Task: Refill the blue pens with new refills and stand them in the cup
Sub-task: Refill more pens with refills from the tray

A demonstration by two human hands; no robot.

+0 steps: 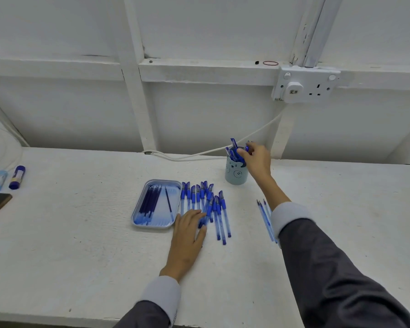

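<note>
Over cup (235, 176), right grip (255, 160) pinches pen (247, 147) to stand it; left grip (188, 233), released, lies flat on pen pile (219, 209) near cup, probably readying the next.

Light: bright, even, diffuse | Shadows: faint, soft, just beside left hand (187, 235) | Focus: slightly soft around right hand (257, 160) | Edges: straight lines bow well beyond both hands

The table (81, 233) has a matt, slightly rough white-painted top. The tray (152, 226) looks like glossy metal, the pens (210, 204) clear blue plastic, the cup (234, 177) smooth and matt, the sleeves (341, 268) woven cloth.
</note>
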